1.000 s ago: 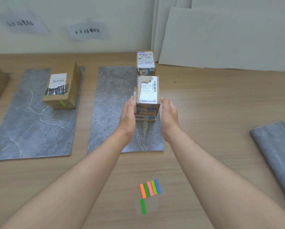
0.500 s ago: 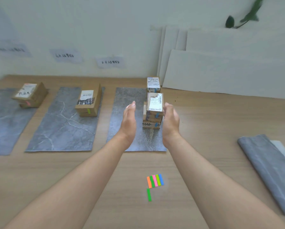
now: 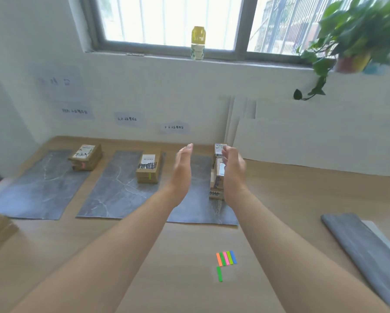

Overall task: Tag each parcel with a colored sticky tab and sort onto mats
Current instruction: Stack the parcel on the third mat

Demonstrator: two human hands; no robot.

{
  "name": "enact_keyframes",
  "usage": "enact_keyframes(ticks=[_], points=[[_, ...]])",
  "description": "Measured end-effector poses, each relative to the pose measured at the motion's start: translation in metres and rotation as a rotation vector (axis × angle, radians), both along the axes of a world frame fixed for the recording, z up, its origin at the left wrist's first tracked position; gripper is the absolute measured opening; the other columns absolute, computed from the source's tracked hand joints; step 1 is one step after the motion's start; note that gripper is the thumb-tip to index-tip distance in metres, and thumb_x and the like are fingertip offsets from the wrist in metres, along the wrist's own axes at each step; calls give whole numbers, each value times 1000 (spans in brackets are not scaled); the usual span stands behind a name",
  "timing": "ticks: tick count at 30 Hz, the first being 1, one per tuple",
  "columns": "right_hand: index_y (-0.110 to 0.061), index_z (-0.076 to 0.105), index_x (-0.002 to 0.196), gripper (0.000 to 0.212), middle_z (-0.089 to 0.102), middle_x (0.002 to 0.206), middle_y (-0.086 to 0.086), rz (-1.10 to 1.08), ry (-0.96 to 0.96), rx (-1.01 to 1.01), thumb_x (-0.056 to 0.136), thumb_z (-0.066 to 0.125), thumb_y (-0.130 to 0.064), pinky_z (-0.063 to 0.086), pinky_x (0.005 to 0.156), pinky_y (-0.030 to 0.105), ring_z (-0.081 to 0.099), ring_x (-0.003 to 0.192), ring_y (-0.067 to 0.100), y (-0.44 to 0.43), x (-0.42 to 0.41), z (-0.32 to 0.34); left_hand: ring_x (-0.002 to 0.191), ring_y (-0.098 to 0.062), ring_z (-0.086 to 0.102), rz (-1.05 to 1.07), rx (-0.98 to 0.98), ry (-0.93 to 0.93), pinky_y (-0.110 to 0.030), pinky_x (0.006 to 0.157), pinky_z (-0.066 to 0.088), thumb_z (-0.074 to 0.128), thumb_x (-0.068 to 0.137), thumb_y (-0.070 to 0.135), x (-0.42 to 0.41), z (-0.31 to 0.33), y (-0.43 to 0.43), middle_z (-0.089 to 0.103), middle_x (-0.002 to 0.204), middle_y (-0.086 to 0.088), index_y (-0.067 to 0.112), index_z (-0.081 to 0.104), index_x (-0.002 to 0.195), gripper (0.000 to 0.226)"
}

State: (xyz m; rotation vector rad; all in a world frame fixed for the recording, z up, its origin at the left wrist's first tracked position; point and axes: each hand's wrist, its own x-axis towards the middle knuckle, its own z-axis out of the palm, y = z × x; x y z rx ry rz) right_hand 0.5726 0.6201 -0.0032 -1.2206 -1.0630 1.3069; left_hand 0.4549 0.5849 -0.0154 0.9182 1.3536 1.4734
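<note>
Three grey marbled mats lie side by side on the wooden table (image 3: 189, 290): left mat (image 3: 38, 188), middle mat (image 3: 112, 195), right mat (image 3: 198, 208). The left mat carries a parcel stack (image 3: 85, 157) with a pink tab. The middle mat carries a parcel (image 3: 148, 169) with a green tab. A taller stack of parcels (image 3: 217, 184) stands on the right mat's right edge.

Left hand (image 3: 182, 170) is up, fingers straight, palm inward, holding nothing, clear of the tall stack. Right hand (image 3: 233, 170) has fingers loosely bent, gripping nothing, and overlaps the tall stack. Can't tell if it touches.

Sticky tabs (image 3: 226, 258) (orange, green, pink, lime, blue) sit near the front edge, with a loose green tab (image 3: 219, 274) just below. Folded grey mat (image 3: 365, 247) lies far right.
</note>
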Motion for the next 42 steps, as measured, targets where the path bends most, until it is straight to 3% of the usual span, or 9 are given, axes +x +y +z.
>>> enact_keyframes(ticks=[4,7,10,14,23,29,35,37,42], points=[[-34,71,114,37,66,123,-15,-9,-6,77,89,53,-54,40,108,35,57,121,8,-31,-15,35,132,2,27,-1,77,-8,-36,122,19,31,105,49,-15,38,-30,35,134,31,33,38,150,49],[-21,63,133,38,61,132,-8,39,51,129,101,48,-37,37,98,29,53,126,13,-57,-28,63,134,3,26,-20,140,-3,-32,119,19,33,105,46,-28,69,-51,31,137,29,38,39,144,40],[-16,62,133,38,62,129,-5,42,52,203,103,46,-32,39,91,26,54,123,14,-80,-43,87,129,3,29,3,216,0,-25,111,22,35,105,43,-39,101,-72,35,128,32,33,41,143,40],[-16,64,126,35,63,115,-9,34,39,279,103,45,-33,39,88,29,55,116,14,-109,-63,117,124,-1,31,16,278,21,-29,109,28,37,105,45,-55,137,-102,34,130,24,27,39,149,48],[-18,63,134,49,61,133,-3,49,13,323,97,44,-43,36,92,34,55,123,19,-166,-80,151,124,-4,30,8,323,109,-25,90,32,27,103,57,-73,171,-162,34,148,14,28,36,153,59],[-14,61,136,45,60,135,-1,105,19,328,102,42,-36,37,91,32,54,126,20,-197,-84,158,143,-12,27,51,306,129,-42,119,22,31,88,73,-80,177,-203,30,157,10,28,34,154,80],[-16,60,136,43,60,132,-2,221,27,278,102,42,-37,39,94,31,54,125,19,-244,-98,135,148,-13,20,124,255,89,-42,122,16,37,65,82,-85,166,-258,24,162,8,28,32,156,106],[-14,61,135,42,60,137,1,239,51,252,103,42,-34,37,100,32,53,129,20,-260,-104,127,140,-7,25,140,238,60,-36,118,18,39,73,80,-90,156,-277,29,159,10,28,36,154,97],[-15,64,122,36,61,132,12,328,45,173,101,44,-36,42,91,35,55,126,29,-301,-130,111,128,-2,31,250,219,99,-34,115,23,30,96,65,-113,135,-331,43,141,19,28,44,144,62]])
